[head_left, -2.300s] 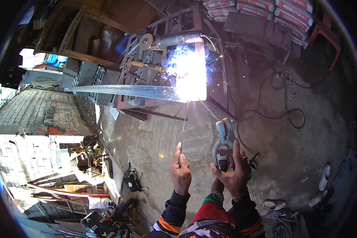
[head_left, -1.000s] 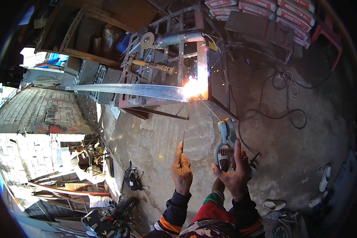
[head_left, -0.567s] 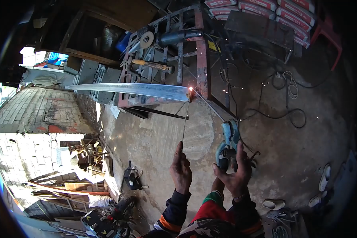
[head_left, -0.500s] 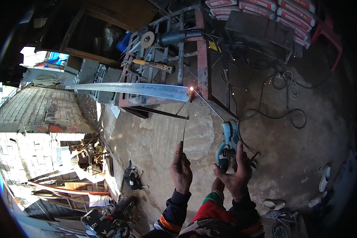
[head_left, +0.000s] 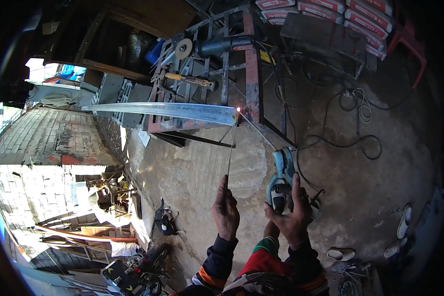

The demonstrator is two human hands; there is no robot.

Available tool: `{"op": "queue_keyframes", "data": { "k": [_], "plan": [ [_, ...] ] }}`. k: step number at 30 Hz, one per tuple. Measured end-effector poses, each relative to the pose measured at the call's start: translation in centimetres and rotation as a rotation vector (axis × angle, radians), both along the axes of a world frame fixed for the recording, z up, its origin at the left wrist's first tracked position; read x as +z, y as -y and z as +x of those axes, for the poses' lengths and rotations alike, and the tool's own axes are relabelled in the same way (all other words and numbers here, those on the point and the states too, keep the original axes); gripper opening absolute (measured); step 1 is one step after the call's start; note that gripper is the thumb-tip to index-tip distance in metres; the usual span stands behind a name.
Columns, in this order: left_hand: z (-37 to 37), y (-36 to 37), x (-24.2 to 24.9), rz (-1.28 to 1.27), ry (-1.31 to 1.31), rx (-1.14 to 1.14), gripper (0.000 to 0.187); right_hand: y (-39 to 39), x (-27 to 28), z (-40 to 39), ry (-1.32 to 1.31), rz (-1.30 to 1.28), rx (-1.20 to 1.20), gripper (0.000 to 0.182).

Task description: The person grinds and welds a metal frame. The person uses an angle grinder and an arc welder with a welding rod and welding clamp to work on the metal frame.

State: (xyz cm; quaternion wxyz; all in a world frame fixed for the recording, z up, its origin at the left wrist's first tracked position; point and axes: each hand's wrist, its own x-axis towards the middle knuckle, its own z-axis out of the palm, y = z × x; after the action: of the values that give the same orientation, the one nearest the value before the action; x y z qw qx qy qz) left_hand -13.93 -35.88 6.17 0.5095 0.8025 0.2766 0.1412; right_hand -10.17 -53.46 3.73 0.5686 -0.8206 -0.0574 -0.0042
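My left hand (head_left: 226,212) is closed around a thin metal rod (head_left: 230,160), whose far end reaches the near end of a long silvery metal bar (head_left: 182,112). My right hand (head_left: 293,212) grips a teal electrode holder (head_left: 282,165); its lower fingers are hidden. From the holder's front a welding electrode (head_left: 260,132) slants up and left towards the bar's end. A small red-white glow (head_left: 238,109) shines there, where the electrode tip and the bar meet. The bar lies across a rusty metal frame (head_left: 251,74).
An angle grinder (head_left: 217,47) and a yellow-handled tool (head_left: 190,80) rest on the frame. Dark cables (head_left: 350,140) wind over the concrete floor. A black-and-white animal (head_left: 166,220) lies at left. White clogs (head_left: 340,254) are at right. Red-white sacks (head_left: 365,24) are stacked behind.
The glow at the bar's end has shrunk and reddened, and the flying sparks have mostly gone. My right hand and the electrode holder shifted slightly left. My left hand is almost still.
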Motion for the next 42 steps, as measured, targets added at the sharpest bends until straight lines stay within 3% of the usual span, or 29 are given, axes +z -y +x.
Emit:
{"op": "queue_keyframes", "data": {
  "k": [11, 13, 21, 25, 30, 42],
  "plan": [
    [0.0, -0.1, -0.1, 0.052, -0.01, -0.001, 0.049, -0.2, -0.3, 0.3, 0.076, -0.037, -0.016, 0.107],
    [-0.1, -0.3, -0.2, -0.087, -0.053, 0.06, 0.046, -0.3, -0.4, 0.2, 0.052, -0.048, -0.015, 0.107],
    [-0.4, -0.3, -0.4, -0.073, -0.066, 0.064, 0.046, -0.2, -0.2, 0.0, -0.022, -0.033, -0.003, 0.107],
    [-0.2, -0.3, -0.4, -0.014, 0.012, 0.016, 0.053, 0.3, -0.2, -0.2, 0.112, 0.061, -0.054, 0.107],
    [0.0, 0.0, 0.0, 0.014, -0.013, 0.0, 0.056, 0.3, 0.4, -0.2, -0.016, 0.053, -0.018, 0.105],
    [-0.2, -0.1, -0.3, 0.006, 0.011, 0.006, 0.053, -0.6, -0.3, 0.1, 0.074, 0.04, -0.084, 0.097]
  ]
}}
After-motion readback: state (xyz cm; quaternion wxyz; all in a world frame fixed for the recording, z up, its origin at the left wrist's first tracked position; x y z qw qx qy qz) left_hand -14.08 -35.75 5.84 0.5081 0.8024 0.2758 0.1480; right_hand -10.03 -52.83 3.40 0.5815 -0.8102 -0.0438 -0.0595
